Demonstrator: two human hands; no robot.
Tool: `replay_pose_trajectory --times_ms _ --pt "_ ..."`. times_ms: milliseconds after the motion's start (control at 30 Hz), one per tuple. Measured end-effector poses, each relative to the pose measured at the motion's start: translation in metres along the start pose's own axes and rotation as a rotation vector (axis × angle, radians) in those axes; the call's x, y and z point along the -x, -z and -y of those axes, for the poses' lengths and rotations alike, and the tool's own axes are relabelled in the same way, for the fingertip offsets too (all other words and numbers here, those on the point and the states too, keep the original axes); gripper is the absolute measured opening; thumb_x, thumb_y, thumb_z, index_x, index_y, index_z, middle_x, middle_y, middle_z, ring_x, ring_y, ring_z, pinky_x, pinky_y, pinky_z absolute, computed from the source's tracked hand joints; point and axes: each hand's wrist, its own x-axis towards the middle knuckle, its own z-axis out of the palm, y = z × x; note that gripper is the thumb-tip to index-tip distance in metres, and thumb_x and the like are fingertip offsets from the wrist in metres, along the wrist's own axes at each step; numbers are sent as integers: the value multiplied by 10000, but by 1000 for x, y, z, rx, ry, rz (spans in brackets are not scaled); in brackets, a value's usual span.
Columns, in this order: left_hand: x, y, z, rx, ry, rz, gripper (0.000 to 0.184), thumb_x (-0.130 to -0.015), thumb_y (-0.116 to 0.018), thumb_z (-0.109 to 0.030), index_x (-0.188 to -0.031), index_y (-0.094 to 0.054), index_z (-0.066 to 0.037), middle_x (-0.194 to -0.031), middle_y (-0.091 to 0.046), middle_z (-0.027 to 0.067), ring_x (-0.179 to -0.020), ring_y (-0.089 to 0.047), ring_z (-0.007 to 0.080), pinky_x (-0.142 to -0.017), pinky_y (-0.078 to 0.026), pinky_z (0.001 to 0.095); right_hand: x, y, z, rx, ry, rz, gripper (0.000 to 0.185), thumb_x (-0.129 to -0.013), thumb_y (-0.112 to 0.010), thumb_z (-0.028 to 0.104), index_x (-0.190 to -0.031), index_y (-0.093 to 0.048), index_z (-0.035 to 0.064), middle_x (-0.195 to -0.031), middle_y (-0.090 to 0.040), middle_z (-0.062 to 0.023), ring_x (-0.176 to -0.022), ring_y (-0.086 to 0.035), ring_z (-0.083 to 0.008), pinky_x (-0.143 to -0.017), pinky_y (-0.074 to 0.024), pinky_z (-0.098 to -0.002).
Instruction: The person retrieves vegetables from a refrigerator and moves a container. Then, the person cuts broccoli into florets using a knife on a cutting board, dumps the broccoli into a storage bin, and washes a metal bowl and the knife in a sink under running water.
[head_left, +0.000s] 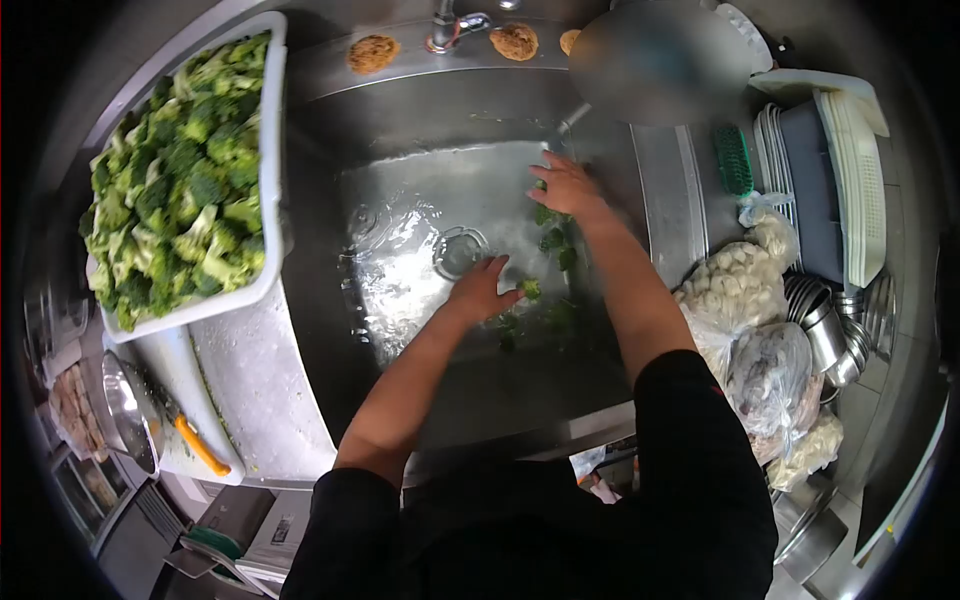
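Over the water in a steel sink (350,110), both my hands reach in from below. My left hand (478,292) has its fingers apart, with its thumb beside a small broccoli floret (529,289); no grip on the piece shows. Farther up and to the right, my right hand (566,186) is spread above several floating green pieces (554,240), nothing visible in its fingers. More green bits lie in the water below my left hand. A white tub (272,150) heaped with broccoli (180,180) stands left of the sink.
A faucet (443,30) and brown scrubbers (373,54) are on the back ledge. A knife with an orange handle (203,447) lies on a white board at lower left. Bagged food (735,290), a green brush (734,160), stacked trays (850,190) and metal containers (825,340) stand right.
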Motion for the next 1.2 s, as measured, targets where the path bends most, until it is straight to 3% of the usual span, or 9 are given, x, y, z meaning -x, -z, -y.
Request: replay_pose_trajectory --times_ms 133,300,500,733,800,933,1033,1133,1200 --pt "-21 -25 13 184 123 84 967 -799 -717 -569 -1504 -286 -66 -1476 -390 255 -1349 -423 382 -1099 -369 419 -22 -15 -7 36 -55 164 598 -857 -622 496 -1369 -555 193 -1459 -469 -116 -1348 -434 -287 -1118 -357 -381" --pt "-46 -60 34 431 107 117 1044 -756 -737 -611 -1506 -278 -47 -1473 -412 236 -1359 -422 349 -1112 -354 399 -5 -38 -4 -256 -165 758 644 -773 -678 525 -1271 -635 119 -1196 -668 -142 -1089 -640 -280 -957 -484 -370" --pt "-42 -102 57 609 120 409 1068 -733 -744 -635 -1525 -269 -98 -1481 -423 191 -1369 -409 329 -1125 -334 392 71 -91 6 -636 -296 1188 733 -798 -646 618 -1301 -614 86 -1319 -610 -104 -1142 -593 -232 -997 -452 -364" --pt "13 -107 66 610 383 840 958 -696 -816 -556 -1465 -407 -157 -1504 -384 176 -1317 -439 407 -1002 -428 575 154 -159 28 -679 -319 1235 847 -813 -545 759 -1359 -564 111 -1364 -559 -121 -1215 -535 -263 -1029 -424 -391" --pt "18 -120 82 649 393 895 916 -692 -830 -515 -1437 -444 -149 -1478 -417 175 -1271 -484 390 -982 -451 563 173 -160 48 -885 -809 1278 822 -827 -530 754 -1350 -569 122 -1356 -554 -130 -1213 -530 -268 -1031 -417 -412" --pt "30 -120 93 537 382 971 766 -742 -835 -310 -1404 -482 -156 -1391 -492 171 -1202 -517 352 -916 -516 535 199 -154 94 -1123 -689 1221 756 -857 -523 720 -1306 -589 115 -1261 -613 -128 -1131 -587 -250 -1001 -450 -428" --pt "55 -96 80 730 478 867 649 -743 -819 -252 -1316 -551 -107 -1258 -594 153 -1043 -622 295 -771 -589 460 195 -159 112 -1431 -657 1064 657 -890 -524 667 -1190 -640 93 -1099 -682 -111 -954 -664 -245 -889 -529 -437" --pt "83 -32 52 864 453 783 606 -739 -814 -194 -1272 -553 -71 -1174 -630 140 -983 -644 276 -650 -605 385 186 -78 146 -1570 -734 1024 587 -900 -541 630 -1041 -675 76 -890 -702 -109 -730 -685 -247 -626 -580 -420" --pt "121 43 5 784 284 537 617 -737 -818 -203 -1270 -537 -69 -1120 -640 135 -923 -658 267 -609 -602 378 175 3 176 -1461 -623 844 575 -904 -551 611 -1063 -665 70 -930 -694 -98 -754 -681 -230 -629 -573 -388"
